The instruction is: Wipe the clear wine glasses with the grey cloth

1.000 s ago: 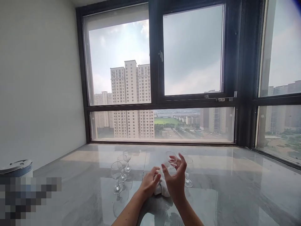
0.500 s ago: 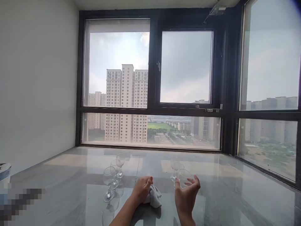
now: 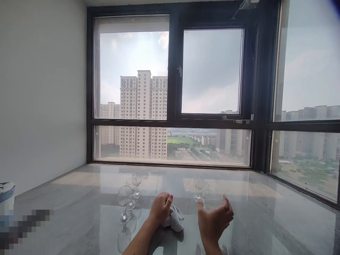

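- Glossy marble desk beneath tall windows.
- Right hand cups a wine glass at five o'clock; best kept upright.
- Left hand, curled, pinches the grey cloth.
- Three glasses stand at nine o'clock.

Clear wine glass — upright; crumpled grey cloth — floor.

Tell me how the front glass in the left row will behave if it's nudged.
The glass probably tips easily: tall thin stem, small foot. On the glossy floor it may slide first. Thin clear walls suggest it would break, and the next glass stands close behind.
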A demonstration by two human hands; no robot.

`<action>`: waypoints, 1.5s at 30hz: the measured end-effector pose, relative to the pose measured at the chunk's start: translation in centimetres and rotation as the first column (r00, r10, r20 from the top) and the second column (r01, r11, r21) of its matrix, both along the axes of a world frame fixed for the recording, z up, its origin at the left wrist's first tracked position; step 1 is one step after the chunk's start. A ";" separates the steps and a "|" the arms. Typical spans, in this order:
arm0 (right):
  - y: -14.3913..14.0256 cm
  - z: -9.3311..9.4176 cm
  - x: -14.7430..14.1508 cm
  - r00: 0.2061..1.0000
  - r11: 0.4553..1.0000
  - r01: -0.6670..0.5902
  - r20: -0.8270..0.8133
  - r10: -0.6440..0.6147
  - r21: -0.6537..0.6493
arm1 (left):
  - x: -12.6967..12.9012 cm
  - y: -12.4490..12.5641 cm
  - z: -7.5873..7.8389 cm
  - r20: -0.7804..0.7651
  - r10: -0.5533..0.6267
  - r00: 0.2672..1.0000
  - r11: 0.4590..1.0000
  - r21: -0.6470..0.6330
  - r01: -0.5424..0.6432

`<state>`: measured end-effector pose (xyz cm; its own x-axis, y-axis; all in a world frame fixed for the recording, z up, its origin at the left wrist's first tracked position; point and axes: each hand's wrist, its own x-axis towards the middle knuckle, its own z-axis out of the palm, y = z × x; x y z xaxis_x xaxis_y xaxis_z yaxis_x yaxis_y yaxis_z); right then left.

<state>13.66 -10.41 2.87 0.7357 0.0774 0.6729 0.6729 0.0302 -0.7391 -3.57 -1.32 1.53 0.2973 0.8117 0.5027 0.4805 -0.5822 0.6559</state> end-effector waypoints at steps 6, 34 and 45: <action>0.6 -0.1 -3.4 0.848 0.959 -0.275 0.487 0.209 0.067 | -0.7 -0.9 1.3 -0.050 0.095 0.994 0.941 0.332 -0.073; 5.0 -2.3 -4.3 0.697 0.353 -0.467 -0.093 0.711 -0.810 | -7.4 -3.3 5.8 0.590 0.558 0.584 0.306 0.508 -0.805; 4.4 -1.3 -4.3 0.692 0.323 -0.486 -0.131 0.710 -0.812 | -8.5 -2.2 5.3 0.572 0.670 0.472 0.319 0.352 -0.880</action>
<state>9.32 -5.98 1.53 0.1116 0.9683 0.2235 0.8458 0.0256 -0.5329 -12.05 -3.51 6.87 -0.5467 0.1216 0.8284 0.7743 -0.3030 0.5555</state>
